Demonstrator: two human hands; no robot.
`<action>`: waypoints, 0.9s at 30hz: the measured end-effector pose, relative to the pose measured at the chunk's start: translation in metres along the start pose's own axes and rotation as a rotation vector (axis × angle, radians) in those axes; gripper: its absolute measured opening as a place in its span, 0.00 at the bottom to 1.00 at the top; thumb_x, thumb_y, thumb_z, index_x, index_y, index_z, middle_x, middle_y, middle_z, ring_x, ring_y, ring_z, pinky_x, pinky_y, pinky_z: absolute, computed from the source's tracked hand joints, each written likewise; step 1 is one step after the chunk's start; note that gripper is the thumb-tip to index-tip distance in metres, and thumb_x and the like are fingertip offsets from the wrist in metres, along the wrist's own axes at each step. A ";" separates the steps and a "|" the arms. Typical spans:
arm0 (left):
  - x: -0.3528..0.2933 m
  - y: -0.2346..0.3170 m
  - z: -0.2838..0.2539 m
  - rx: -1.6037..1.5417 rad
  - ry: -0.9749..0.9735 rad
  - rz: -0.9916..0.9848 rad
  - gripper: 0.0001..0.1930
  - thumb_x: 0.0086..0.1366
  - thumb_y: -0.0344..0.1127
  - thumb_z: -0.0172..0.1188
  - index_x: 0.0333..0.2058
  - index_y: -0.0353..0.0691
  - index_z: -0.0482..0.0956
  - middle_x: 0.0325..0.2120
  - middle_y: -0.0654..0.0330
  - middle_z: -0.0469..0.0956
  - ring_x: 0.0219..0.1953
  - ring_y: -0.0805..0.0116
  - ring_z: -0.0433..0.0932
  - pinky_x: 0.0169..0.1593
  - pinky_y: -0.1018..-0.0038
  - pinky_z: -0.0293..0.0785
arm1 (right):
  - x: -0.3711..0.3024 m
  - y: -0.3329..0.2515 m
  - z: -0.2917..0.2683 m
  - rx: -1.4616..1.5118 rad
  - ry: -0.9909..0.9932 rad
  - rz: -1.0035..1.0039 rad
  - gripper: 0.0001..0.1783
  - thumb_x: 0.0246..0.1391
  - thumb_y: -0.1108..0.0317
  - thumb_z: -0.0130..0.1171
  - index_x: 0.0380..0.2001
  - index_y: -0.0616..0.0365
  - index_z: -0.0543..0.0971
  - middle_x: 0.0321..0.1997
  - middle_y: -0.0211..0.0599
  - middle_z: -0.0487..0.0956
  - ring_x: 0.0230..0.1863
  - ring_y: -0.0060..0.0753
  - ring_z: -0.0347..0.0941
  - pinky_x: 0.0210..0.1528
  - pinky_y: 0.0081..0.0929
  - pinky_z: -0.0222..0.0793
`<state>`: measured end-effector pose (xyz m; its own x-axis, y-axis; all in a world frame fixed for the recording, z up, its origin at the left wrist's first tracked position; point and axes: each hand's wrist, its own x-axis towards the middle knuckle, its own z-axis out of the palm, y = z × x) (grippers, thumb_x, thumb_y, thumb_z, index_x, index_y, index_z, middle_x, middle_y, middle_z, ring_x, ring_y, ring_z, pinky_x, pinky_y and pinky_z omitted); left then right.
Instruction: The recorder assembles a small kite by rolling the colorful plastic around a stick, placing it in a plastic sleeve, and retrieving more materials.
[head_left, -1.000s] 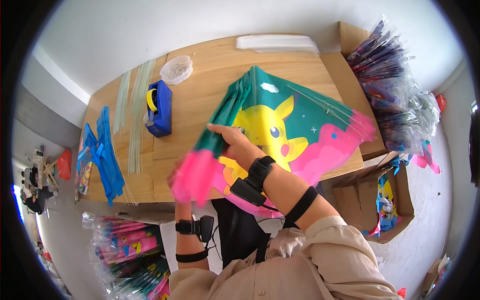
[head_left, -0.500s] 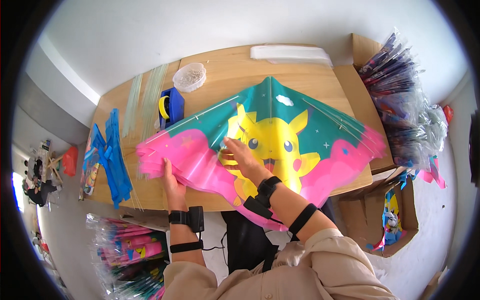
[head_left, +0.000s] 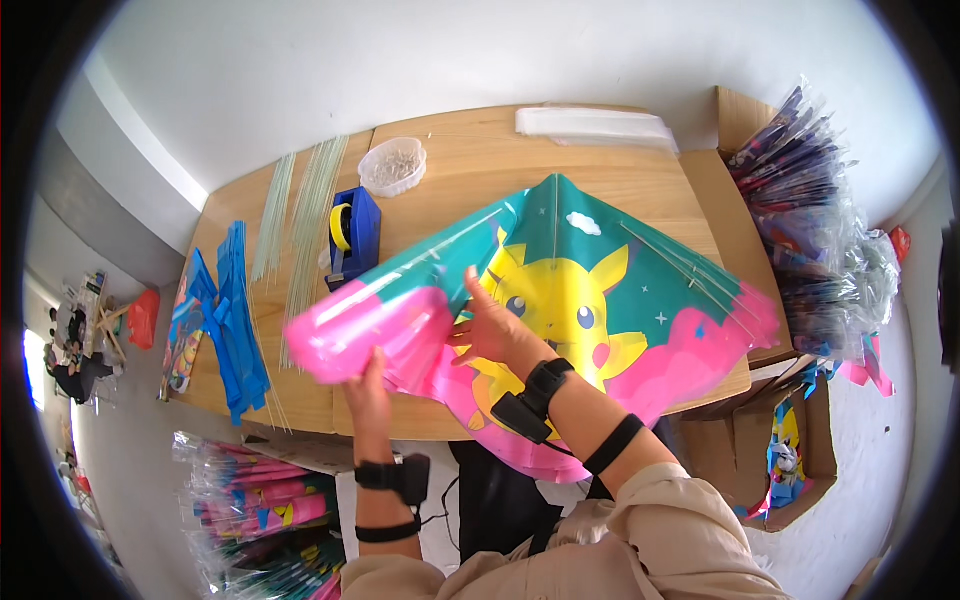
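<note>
A large kite (head_left: 600, 260) of thin sheet, green and pink with a yellow cartoon animal, spreads over the wooden table, its lower edge hanging past the front. My left hand (head_left: 371, 400) grips the kite's left wing at its lower pink edge; that wing is lifted, bent inward and blurred. Fingers apart, my right hand (head_left: 490, 325) lies against the sheet left of the animal's face, beside the fold. Thin rods run along both upper edges of the kite.
Behind the left wing stand a blue tape dispenser (head_left: 357, 235) and a plastic bowl (head_left: 392, 167) of small clear pieces. Thin rods (head_left: 315, 200) and blue strips (head_left: 238, 325) lie left. Clear sleeves (head_left: 595, 125) rest at the back. Bagged kites (head_left: 800, 220) and an open carton (head_left: 810, 480) are right.
My left hand has raised the kite's left wing and bent it inward. The fold next to my right hand has deepened. The whole view has shifted slightly.
</note>
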<state>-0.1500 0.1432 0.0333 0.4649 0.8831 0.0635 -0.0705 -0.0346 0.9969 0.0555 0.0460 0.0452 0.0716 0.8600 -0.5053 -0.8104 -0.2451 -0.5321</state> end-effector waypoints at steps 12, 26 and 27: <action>-0.112 0.006 0.090 0.974 -0.555 0.884 0.18 0.55 0.33 0.53 0.45 0.40 0.76 0.49 0.53 0.74 0.52 0.53 0.72 0.53 0.62 0.69 | -0.055 0.008 -0.039 -0.165 0.347 -0.259 0.22 0.34 0.73 0.71 0.35 0.71 0.75 0.29 0.43 0.79 0.26 0.36 0.76 0.27 0.32 0.74; -0.113 0.044 0.030 0.303 -0.168 0.205 0.11 0.58 0.28 0.60 0.40 0.33 0.77 0.29 0.58 0.80 0.37 0.71 0.78 0.41 0.75 0.73 | -0.213 -0.052 -0.020 -1.483 0.562 -0.720 0.31 0.36 0.76 0.53 0.50 0.66 0.67 0.32 0.63 0.74 0.38 0.63 0.73 0.38 0.44 0.69; -0.104 0.041 0.026 0.249 -0.143 0.153 0.11 0.58 0.28 0.60 0.40 0.33 0.77 0.29 0.58 0.80 0.37 0.73 0.77 0.41 0.77 0.73 | -0.238 -0.062 -0.024 -1.616 0.514 -0.780 0.31 0.37 0.77 0.54 0.51 0.62 0.66 0.35 0.60 0.75 0.37 0.61 0.73 0.38 0.45 0.69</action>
<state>-0.1781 0.0382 0.0684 0.5862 0.7846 0.2018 0.0605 -0.2907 0.9549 0.1021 -0.1539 0.1820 0.5036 0.8464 0.1732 0.7311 -0.3107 -0.6074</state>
